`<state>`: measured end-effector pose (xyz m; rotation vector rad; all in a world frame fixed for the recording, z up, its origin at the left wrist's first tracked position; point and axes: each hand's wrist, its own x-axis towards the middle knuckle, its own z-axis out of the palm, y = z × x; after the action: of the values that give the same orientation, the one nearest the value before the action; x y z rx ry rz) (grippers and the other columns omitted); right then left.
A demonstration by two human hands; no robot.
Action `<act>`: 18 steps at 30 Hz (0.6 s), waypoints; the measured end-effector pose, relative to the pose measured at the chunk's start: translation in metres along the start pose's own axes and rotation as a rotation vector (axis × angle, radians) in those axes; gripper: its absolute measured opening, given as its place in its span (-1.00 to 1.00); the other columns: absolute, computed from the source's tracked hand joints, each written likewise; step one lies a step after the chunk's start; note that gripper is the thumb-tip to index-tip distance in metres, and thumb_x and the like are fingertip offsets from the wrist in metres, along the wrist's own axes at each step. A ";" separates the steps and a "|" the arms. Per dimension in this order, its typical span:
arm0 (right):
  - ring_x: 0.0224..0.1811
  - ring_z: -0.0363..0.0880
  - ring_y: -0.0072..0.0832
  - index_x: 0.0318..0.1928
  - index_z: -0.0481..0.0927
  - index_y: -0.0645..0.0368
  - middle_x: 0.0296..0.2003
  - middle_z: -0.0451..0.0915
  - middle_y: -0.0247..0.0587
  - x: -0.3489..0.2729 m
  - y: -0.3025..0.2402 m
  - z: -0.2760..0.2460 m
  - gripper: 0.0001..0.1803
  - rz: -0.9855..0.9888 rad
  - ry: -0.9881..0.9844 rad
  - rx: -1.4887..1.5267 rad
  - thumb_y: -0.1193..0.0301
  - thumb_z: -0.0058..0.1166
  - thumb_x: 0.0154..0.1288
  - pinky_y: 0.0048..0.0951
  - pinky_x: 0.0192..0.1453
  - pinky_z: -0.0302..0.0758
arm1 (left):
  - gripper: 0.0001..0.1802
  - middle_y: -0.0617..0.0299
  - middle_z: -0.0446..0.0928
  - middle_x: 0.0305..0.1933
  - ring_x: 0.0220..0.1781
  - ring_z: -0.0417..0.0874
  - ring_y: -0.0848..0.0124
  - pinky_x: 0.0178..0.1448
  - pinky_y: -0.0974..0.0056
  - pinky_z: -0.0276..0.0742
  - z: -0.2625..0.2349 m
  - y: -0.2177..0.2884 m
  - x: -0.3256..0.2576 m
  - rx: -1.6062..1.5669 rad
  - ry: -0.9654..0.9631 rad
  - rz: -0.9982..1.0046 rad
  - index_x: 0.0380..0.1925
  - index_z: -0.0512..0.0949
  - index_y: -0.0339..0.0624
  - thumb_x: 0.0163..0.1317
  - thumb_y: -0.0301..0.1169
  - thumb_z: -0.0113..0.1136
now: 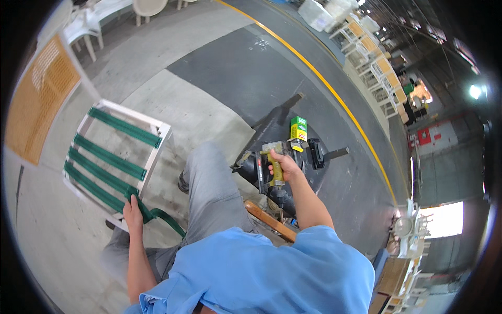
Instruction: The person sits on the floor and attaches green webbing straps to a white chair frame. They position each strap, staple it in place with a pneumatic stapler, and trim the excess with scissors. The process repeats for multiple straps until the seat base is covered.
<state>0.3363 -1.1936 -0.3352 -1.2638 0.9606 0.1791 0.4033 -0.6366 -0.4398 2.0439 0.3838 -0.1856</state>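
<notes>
On my left a pale chair frame point(164, 140) stands with several green webbing straps point(112, 163) running across its seat opening. My left hand point(134, 212) is closed on the loose green webbing strap point(167, 217) at the seat's near rail; its tail hangs toward my knee. My right hand point(285, 165) wraps round the grip of a yellow staple gun point(275, 175), over or at the black-covered stool point(274, 123); whether the tool rests there I cannot tell. Beyond that hand stand a green and yellow box point(298, 131) and a black tool-like object point(316, 154).
The chair's cane back panel point(44, 99) rises at far left. A wooden bar point(269, 222) lies beside my right thigh. Metal arms point(336, 154) stick out from the stool. A yellow floor line point(334, 94) curves past on the right, with rows of chairs point(376, 68) beyond it.
</notes>
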 end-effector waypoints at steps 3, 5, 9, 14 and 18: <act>-0.41 0.64 -0.42 0.02 0.60 0.33 -0.23 0.64 -0.20 0.009 0.002 -0.002 -0.40 -0.081 0.168 -0.125 0.00 0.36 0.33 -0.31 -0.41 0.62 | -0.45 -0.03 0.65 -0.25 -0.20 0.61 0.17 -0.01 0.13 0.48 -0.009 0.003 -0.007 -0.010 0.064 0.055 -0.16 0.59 -0.49 0.58 -0.07 0.00; -0.44 0.66 -0.43 -0.16 0.69 0.35 -0.34 0.69 -0.19 0.004 -0.006 -0.026 -0.39 -0.102 0.374 -0.636 -0.06 0.36 0.31 -0.32 -0.40 0.61 | -0.50 0.20 0.54 -0.38 -0.34 0.50 0.41 -0.19 0.23 0.42 -0.008 0.003 -0.013 -0.134 0.006 0.053 -0.27 0.60 -0.36 0.60 -0.09 -0.02; -0.42 0.76 -0.31 -0.33 0.78 0.20 -0.46 0.74 -0.08 -0.012 -0.015 -0.063 -0.65 -0.113 0.451 -0.832 0.12 0.29 0.26 -0.30 -0.31 0.66 | -0.50 0.18 0.55 -0.35 -0.32 0.51 0.38 -0.15 0.21 0.44 -0.032 0.013 -0.038 -0.137 -0.018 -0.075 -0.25 0.61 -0.38 0.58 -0.08 0.01; 0.15 0.66 0.07 0.10 0.55 0.25 0.04 0.68 0.22 -0.042 0.021 -0.120 -0.23 0.090 0.474 -1.354 0.00 0.45 -0.01 -0.07 0.19 0.59 | -0.49 0.16 0.62 -0.28 -0.25 0.55 0.33 -0.07 0.19 0.49 -0.031 0.003 -0.049 0.033 0.025 -0.080 -0.12 0.62 -0.43 0.50 -0.06 0.14; 0.09 0.68 0.05 0.05 0.46 0.17 -0.02 0.67 0.13 -0.059 0.050 -0.114 -0.26 -0.053 0.581 -1.230 0.19 0.53 -0.14 -0.10 0.13 0.58 | -0.59 0.11 0.66 -0.30 -0.23 0.63 0.33 -0.06 0.19 0.52 -0.038 0.006 -0.045 0.043 -0.074 -0.055 -0.16 0.63 -0.34 0.45 -0.12 0.20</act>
<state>0.2122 -1.2521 -0.3285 -2.5607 1.3625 0.4064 0.3622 -0.6148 -0.4037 2.0640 0.3934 -0.3043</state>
